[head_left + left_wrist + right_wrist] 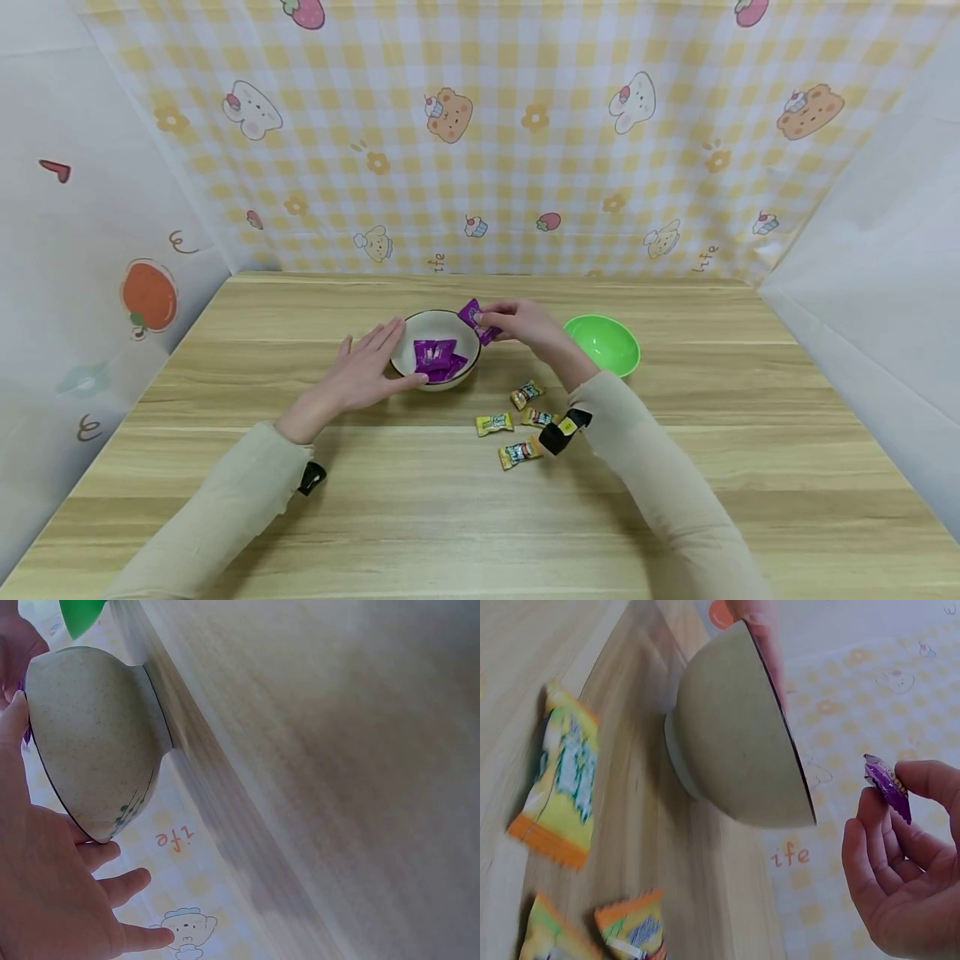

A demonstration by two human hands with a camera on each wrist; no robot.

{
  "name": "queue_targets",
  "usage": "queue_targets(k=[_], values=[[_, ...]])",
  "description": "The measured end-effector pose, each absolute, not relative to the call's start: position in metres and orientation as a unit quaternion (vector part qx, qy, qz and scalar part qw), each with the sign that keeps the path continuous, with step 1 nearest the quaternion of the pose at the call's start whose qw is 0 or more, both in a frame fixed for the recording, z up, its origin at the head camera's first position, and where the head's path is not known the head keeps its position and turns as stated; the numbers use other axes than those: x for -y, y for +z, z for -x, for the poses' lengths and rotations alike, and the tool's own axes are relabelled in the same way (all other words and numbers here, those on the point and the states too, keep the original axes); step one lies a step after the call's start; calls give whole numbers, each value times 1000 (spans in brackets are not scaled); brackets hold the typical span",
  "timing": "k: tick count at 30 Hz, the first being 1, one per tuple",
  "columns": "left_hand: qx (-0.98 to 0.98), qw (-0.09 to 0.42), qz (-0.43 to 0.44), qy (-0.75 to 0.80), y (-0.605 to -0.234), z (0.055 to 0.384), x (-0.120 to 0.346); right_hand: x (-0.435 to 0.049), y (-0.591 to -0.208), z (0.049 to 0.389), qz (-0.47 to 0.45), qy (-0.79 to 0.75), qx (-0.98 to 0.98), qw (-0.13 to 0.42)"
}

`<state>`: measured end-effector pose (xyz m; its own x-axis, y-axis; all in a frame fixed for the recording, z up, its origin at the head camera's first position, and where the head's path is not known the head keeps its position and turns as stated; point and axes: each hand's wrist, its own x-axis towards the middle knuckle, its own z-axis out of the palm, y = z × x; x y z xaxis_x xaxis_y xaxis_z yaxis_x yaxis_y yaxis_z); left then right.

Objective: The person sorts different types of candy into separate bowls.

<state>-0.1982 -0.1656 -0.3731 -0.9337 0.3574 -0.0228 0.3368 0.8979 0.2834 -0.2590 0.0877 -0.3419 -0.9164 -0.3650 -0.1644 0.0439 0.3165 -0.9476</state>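
A cream bowl (397,348) with a dark rim stands on the table, with several purple-wrapped candies (434,355) inside. My left hand (367,367) rests against its left side, fingers straight and spread, thumb along the near rim. In the left wrist view this hand (60,885) touches the rim of the speckled bowl (97,735). Between thumb and fingers, my right hand (528,327) pinches one purple-wrapped candy (472,315) at the bowl's right rim. The right wrist view shows that candy (889,786) held by the fingertips, above rim level and apart from the bowl (735,735).
A bright green bowl (609,343) stands to the right, partly behind the right forearm. Several yellow-wrapped candies, one of them a yellow candy (494,425), lie on the wooden table (420,508) in front of the bowls. A checked curtain (495,183) hangs behind the table.
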Motion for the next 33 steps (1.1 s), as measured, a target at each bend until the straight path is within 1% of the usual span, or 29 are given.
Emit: queue_targets(k=[9, 14, 26, 33], values=[[-973, 40, -178, 143, -372, 198, 165, -64, -339, 258, 114, -556, -807, 166], [-972, 39, -178, 145, -372, 198, 165, -60, -342, 257, 131, -572, -793, 165], [-972, 39, -178, 149, -372, 198, 165, -68, -343, 257, 146, -571, -790, 168], [-971, 37, -181, 150, -372, 198, 165, -81, -334, 258, 200, -561, -787, 160]])
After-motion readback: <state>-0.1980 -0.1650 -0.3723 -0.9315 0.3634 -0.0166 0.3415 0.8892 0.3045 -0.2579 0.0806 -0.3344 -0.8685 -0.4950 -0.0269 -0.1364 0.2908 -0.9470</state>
